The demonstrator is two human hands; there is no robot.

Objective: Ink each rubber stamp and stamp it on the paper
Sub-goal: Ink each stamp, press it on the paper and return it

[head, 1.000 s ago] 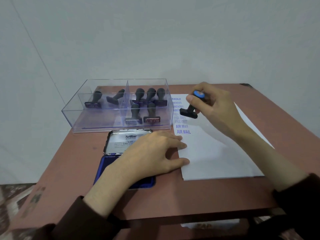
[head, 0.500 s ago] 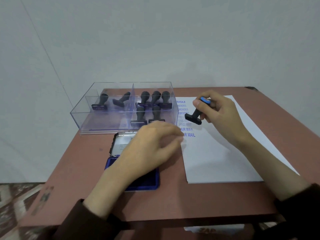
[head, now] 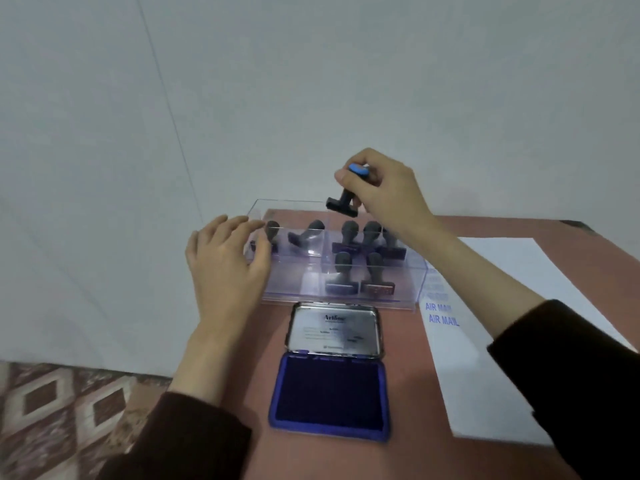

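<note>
The right hand (head: 388,188) is pinching a blue-capped stamp (head: 348,194) above the far side of the clear box (head: 398,299) of stamps, while the left hand (head: 225,268) is hovering with spread, empty fingers at the box's left end, the ink pad (head: 330,393) lying open near it and the paper (head: 485,358) on the surface (head: 408,459) to the right.

eight rubber stamps (head: 347,195), one ink pad (head: 330,394), one paper (head: 485,341)
</note>
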